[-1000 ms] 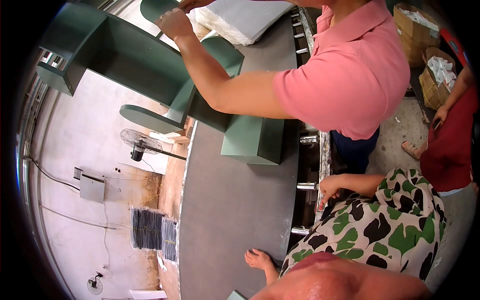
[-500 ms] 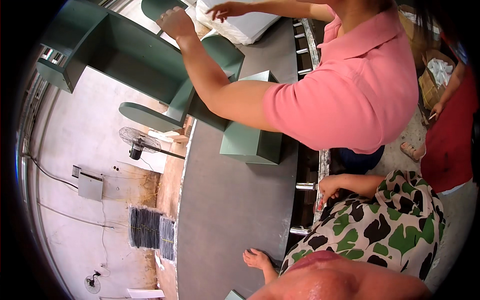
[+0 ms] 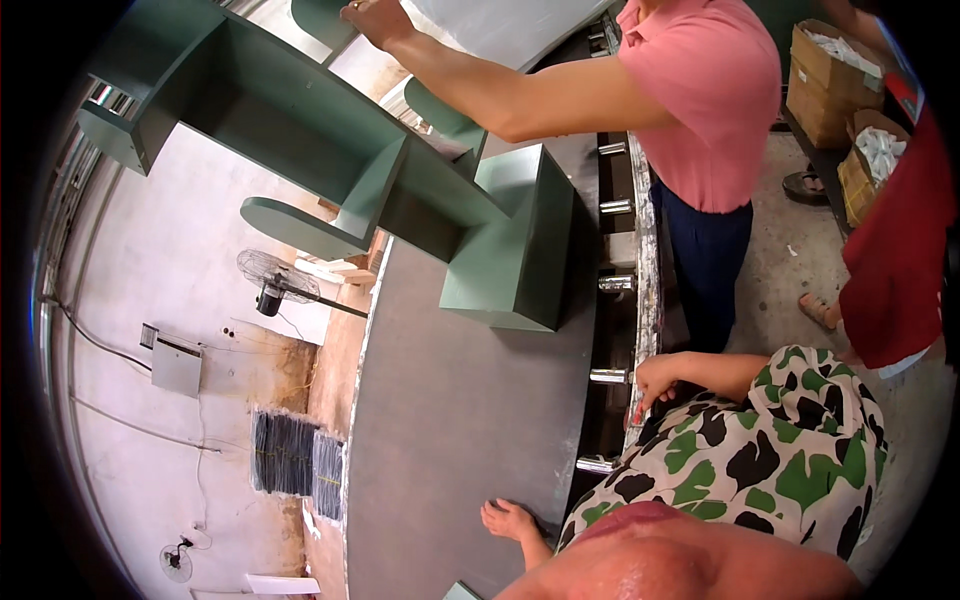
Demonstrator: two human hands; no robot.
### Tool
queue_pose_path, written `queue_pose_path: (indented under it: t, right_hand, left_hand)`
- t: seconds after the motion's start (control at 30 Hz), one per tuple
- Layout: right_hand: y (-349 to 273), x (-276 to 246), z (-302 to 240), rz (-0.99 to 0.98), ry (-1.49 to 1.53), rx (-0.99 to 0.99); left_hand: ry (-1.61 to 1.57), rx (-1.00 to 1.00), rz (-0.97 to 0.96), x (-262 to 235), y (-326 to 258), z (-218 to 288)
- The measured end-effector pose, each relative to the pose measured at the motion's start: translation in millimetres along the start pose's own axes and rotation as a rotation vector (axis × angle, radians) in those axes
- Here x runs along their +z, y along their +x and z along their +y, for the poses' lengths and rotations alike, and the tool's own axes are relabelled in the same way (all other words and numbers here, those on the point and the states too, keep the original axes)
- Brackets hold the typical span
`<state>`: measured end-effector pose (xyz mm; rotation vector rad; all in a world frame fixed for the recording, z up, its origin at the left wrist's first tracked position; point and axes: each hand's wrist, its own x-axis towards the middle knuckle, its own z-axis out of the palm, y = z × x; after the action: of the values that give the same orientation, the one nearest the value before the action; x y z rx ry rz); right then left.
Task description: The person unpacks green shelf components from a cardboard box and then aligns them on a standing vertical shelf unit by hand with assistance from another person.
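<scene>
My left hand (image 3: pixel 510 520) lies on the dark grey belt (image 3: pixel 450 430), fingers apart, holding nothing. At the conveyor's metal side rail (image 3: pixel 648 250), my right hand (image 3: pixel 657 380) is closed, its fingers curled at the edge; a small red bit shows beside them, and what they hold is hidden. Farther along the belt, a large dark green shelf unit (image 3: pixel 290 115) with rounded panels adjoins a green box-shaped section (image 3: pixel 490 265). Neither of my hands touches them. A co-worker's hand (image 3: pixel 375 20) is at the unit's far side.
A co-worker in a pink shirt (image 3: pixel 700 110) stands by the rail. Rollers (image 3: pixel 617 284) line the belt's edge. A pedestal fan (image 3: pixel 270 285) and bundled dark sheets (image 3: pixel 283 455) are across the belt. Cardboard boxes (image 3: pixel 825 95) and another person in red (image 3: pixel 895 270) are behind. A green panel corner (image 3: pixel 460 592) shows near my left arm.
The co-worker in pink has shifted away from me, and their arm no longer covers the green box section. One of their two hands has left view. My hands have hardly moved.
</scene>
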<state>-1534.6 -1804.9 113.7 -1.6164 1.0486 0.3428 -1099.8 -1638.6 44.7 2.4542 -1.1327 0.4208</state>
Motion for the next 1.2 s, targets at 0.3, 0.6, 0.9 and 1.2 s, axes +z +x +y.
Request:
queue_pose_path:
  t: [0.3,0.6,0.9,1.2]
  right_hand:
    - [-3,-1,-4,0.001,-0.011,0.004]
    - [-2,-1,-4,0.004,-0.007,0.009]
    - [-4,-1,-3,-0.002,-0.023,0.002]
    - [7,1,10,-0.023,0.03,0.019]
  left_hand:
    - [-0.018,-0.013,-0.033,-6,1,6]
    - [-0.002,0.0,-0.02,-6,1,5]
    - [-0.006,0.005,-0.007,2,-1,-2]
    - [-0.01,-0.013,-0.029,-26,3,33]
